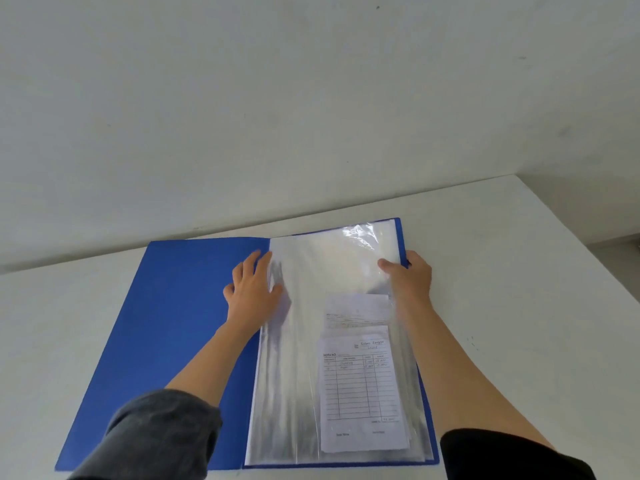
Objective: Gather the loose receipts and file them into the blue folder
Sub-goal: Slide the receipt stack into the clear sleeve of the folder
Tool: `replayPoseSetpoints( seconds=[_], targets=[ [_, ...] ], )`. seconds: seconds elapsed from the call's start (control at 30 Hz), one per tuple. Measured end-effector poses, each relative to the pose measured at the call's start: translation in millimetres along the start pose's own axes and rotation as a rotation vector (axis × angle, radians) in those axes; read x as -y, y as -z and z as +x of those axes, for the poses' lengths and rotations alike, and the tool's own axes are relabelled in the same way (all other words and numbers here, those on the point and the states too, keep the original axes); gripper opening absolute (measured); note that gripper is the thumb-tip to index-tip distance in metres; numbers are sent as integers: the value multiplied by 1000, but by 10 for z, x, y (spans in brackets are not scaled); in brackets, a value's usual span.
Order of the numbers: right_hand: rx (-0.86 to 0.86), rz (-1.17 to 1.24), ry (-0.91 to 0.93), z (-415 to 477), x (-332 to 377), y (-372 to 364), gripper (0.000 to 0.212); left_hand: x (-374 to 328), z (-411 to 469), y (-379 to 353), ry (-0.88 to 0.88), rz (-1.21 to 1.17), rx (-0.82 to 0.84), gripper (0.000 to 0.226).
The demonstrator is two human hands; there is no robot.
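The blue folder point(166, 334) lies open on the white table, its left cover flat and bare. On its right half sits a stack of clear plastic sleeves point(304, 341). Two white receipts show through the top sleeve: a lined one point(360, 393) near the bottom right and a second one point(356, 311) partly tucked behind it, higher up. My left hand point(252, 289) rests flat on the spine edge of the sleeves, fingers spread. My right hand point(408, 275) pinches the sleeves' upper right edge, thumb on top.
The white table point(519, 306) meets a pale wall point(277, 116) just behind the folder. The table's right corner ends at the far right. Dark sleeves cover both of my upper arms at the bottom of the view.
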State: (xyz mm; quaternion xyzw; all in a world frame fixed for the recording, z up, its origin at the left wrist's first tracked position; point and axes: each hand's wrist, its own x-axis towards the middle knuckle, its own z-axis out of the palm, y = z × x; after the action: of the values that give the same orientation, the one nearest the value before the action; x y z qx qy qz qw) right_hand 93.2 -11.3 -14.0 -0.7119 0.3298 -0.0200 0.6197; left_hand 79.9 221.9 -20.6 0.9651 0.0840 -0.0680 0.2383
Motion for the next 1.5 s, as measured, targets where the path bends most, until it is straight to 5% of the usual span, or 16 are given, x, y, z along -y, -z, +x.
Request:
replayPoseSetpoints(
  seconds=[0.27,0.57,0.77,1.13,1.5],
  targets=[
    [237,330,124,-281,337,425,18,-635,456,616,-268,1,-55,55],
    [235,389,281,-621,921,720,23,-1249,-91,1432,-666,-68,-607,27],
    [217,420,415,-884,1278,769,22,-1311,-373,1829,-761,-22,-803,22],
    [150,283,451,-952,1303,734,33,-1222,-438,1827,-650,158,-688,57],
    [12,78,633,-803,1391,727,27,-1397,-206,1806,-630,151,-710,44]
  ],
)
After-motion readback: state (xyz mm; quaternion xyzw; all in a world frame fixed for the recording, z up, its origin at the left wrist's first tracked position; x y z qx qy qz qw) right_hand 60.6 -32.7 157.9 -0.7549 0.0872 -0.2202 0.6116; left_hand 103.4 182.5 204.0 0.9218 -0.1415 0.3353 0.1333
